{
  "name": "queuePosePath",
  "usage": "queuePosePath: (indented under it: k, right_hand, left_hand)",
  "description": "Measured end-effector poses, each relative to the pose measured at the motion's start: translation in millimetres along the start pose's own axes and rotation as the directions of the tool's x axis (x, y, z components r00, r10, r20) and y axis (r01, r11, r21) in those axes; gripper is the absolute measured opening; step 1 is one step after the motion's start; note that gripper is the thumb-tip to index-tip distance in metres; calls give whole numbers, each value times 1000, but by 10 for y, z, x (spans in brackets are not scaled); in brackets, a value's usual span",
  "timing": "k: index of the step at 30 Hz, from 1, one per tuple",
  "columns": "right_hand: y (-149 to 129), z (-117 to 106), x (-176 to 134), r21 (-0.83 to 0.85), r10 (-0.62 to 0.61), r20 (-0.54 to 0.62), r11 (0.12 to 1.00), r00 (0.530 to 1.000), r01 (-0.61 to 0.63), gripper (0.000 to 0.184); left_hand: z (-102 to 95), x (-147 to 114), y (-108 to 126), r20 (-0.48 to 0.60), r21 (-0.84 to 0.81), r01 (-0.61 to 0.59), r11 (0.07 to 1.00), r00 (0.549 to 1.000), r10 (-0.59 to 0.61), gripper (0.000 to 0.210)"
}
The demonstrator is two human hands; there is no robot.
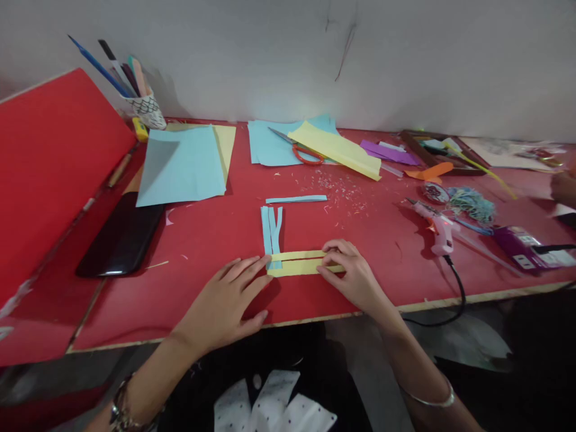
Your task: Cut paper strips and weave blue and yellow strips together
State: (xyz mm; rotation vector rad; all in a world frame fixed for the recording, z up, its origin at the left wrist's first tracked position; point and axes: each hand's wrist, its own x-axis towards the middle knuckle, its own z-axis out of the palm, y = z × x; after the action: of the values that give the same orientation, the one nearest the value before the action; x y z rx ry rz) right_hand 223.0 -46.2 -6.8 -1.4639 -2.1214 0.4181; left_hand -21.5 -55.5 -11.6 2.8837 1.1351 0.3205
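Note:
Several blue paper strips (pixel 267 231) stand side by side on the red table, pointing away from me. Yellow paper strips (pixel 297 267) lie crosswise over their near ends, woven or laid across; I cannot tell which. My left hand (pixel 234 294) rests flat with fingers apart, its fingertips touching the left corner where blue and yellow meet. At the opposite end, my right hand (pixel 353 270) pinches the upper yellow strip between thumb and fingers. A single loose blue strip (pixel 296 199) lies just beyond the upright ones.
Scissors (pixel 308 155) lie among blue and yellow sheets at the back. A pink glue gun (pixel 438 231) with its cord and a purple power strip (pixel 522 246) are on the right. Leftward are a black phone (pixel 119 240), a pen cup (pixel 146 108) and a red board (pixel 58 162).

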Motion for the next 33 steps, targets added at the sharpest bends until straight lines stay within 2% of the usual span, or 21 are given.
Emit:
queuePosePath:
  k: [7, 10, 12, 15, 19, 26, 33]
  right_hand:
    - [5, 10, -11, -61, 4, -36, 998, 999, -6, 11]
    - [-44, 16, -40, -160, -27, -103, 987, 994, 10, 10]
    - [-119, 36, -77, -264, -89, -127, 963, 988, 53, 17]
    - [-257, 89, -148, -371, -175, -37, 917, 984, 149, 25]
    - [-355, 140, -213, -445, -124, 59, 885, 991, 137, 31]
    - [-313, 121, -200, -393, -82, 92, 913, 992, 111, 33]
    - [-289, 123, -183, -364, -92, 110, 923, 990, 127, 32]
  left_hand:
    - [-10, 10, 4, 8, 0, 0, 1000, 1000, 0, 35]
    - [-3, 2, 6, -3, 2, -10, 1000, 1000, 10, 35]
    - [4, -5, 10, -7, 1, -7, 1000, 1000, 7, 35]
    - [12, -14, 11, -10, -8, -1, 1000, 1000, 0, 34]
    - [20, -16, 2, -4, -21, 1, 1000, 1000, -1, 35]
    - [28, -18, 4, -5, -18, 1, 1000, 1000, -1, 35]
    - [30, -24, 19, -22, -39, 27, 999, 999, -28, 34]
